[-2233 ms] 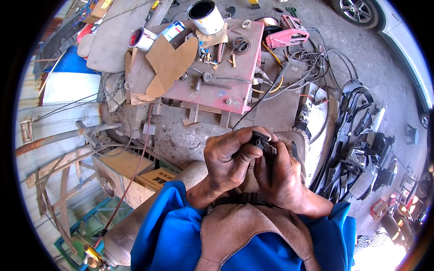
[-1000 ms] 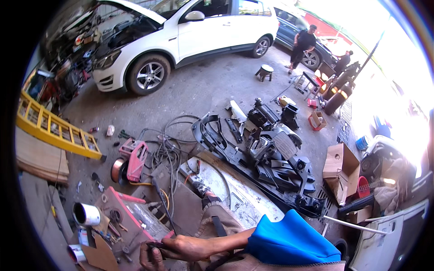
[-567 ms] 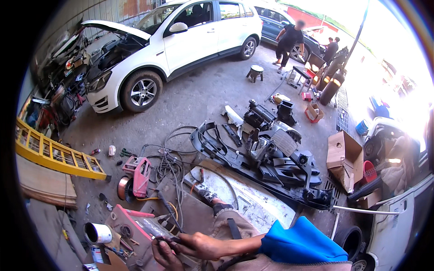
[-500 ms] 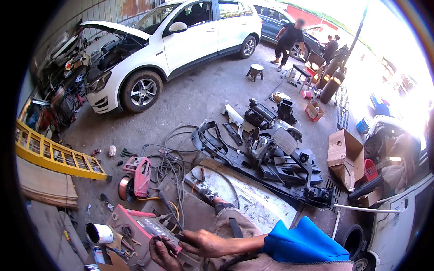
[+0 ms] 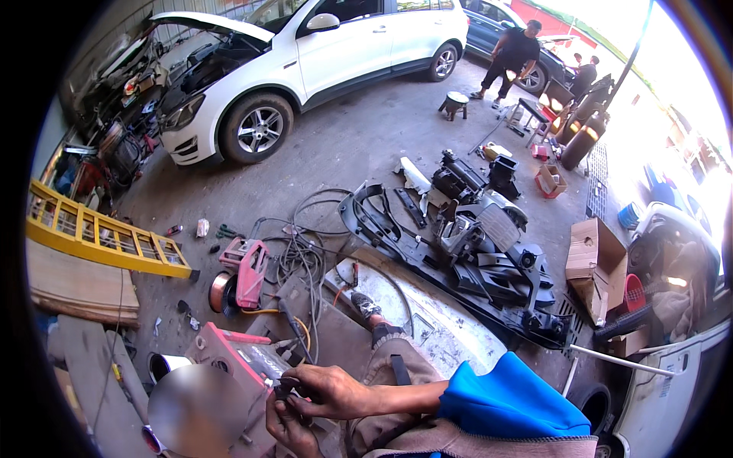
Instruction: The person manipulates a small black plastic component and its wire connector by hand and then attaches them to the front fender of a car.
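The right hand (image 5: 336,392) pinches a small dark part (image 5: 285,388); the left hand (image 5: 292,429), fingers curled, supports it from the near side, probably for steadiness. The part is by the red machine (image 5: 250,359).

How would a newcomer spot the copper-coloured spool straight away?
Find the white car at the top, then come down the picture from its front wheel to the pink cover. The spool is at the cover's left side. It is round and dark-rimmed with a copper-coloured face, unlike the tangled dark cables to the right.
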Action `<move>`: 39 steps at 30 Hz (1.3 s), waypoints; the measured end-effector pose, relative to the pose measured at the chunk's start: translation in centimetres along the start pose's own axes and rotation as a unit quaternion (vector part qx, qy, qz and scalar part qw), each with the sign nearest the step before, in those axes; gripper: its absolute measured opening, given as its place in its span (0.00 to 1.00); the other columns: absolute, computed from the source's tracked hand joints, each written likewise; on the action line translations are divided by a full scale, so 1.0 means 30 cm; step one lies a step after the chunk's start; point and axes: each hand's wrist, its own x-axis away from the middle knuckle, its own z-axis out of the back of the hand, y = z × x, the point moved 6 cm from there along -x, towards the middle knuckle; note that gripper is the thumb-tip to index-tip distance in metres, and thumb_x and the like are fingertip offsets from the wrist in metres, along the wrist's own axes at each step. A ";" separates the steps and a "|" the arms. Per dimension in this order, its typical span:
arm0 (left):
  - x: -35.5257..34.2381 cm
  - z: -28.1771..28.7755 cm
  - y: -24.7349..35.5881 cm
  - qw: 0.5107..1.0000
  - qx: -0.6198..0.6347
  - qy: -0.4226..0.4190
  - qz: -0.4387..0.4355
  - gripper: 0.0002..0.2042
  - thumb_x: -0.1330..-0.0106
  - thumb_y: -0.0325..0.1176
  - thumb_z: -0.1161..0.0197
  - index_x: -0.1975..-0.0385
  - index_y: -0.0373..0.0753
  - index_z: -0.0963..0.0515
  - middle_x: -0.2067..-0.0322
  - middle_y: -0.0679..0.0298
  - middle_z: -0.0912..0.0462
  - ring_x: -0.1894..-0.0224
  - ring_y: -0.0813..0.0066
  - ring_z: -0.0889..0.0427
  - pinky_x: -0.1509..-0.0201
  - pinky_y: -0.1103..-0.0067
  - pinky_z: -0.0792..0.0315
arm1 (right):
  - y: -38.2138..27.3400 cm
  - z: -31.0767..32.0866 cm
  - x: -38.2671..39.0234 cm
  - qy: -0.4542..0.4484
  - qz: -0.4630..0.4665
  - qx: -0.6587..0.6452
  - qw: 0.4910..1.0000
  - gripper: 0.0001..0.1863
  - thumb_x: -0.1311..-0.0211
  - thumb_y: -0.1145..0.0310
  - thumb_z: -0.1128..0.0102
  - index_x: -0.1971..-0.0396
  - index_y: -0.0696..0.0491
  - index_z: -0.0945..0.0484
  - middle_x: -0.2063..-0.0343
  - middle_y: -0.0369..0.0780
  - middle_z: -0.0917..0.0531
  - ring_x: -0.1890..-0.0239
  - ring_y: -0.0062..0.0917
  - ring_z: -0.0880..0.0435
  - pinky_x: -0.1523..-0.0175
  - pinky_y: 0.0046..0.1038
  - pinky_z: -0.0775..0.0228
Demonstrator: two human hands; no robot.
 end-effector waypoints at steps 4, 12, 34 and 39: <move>-0.013 0.000 0.041 0.999 -0.023 0.032 -0.029 0.19 0.27 0.45 0.49 0.58 0.30 0.27 0.64 0.62 0.24 0.64 0.77 0.26 0.62 0.81 0.28 | -0.031 -0.022 -0.029 -0.023 0.016 0.057 0.998 0.18 0.45 0.69 0.34 0.57 0.59 0.25 0.67 0.46 0.21 0.68 0.42 0.18 0.65 0.35 0.24; -0.007 0.035 0.162 0.963 -0.224 0.092 -0.121 0.10 0.30 0.29 0.50 0.63 0.28 0.24 0.72 0.54 0.21 0.73 0.67 0.23 0.68 0.75 0.29 | -0.044 -0.083 -0.087 0.045 0.027 -0.007 0.999 0.09 0.47 0.78 0.37 0.66 0.62 0.24 0.74 0.45 0.20 0.74 0.30 0.17 0.69 0.27 0.26; -0.005 0.023 0.031 0.990 -0.098 0.076 -0.068 0.22 0.29 0.50 0.46 0.57 0.31 0.22 0.72 0.71 0.25 0.75 0.87 0.31 0.77 0.87 0.42 | 0.045 -0.066 -0.039 -0.042 -0.329 -0.282 0.900 0.21 0.36 0.59 0.37 0.52 0.58 0.28 0.71 0.34 0.21 0.75 0.13 0.24 0.74 0.21 0.29; -0.024 -0.105 0.025 0.994 -0.059 0.074 -0.049 0.19 0.28 0.44 0.47 0.60 0.29 0.23 0.70 0.65 0.23 0.71 0.78 0.26 0.70 0.83 0.32 | 0.078 0.026 -0.004 -0.021 -0.233 -0.286 0.929 0.19 0.34 0.58 0.40 0.52 0.56 0.28 0.64 0.34 0.22 0.64 0.14 0.24 0.63 0.20 0.28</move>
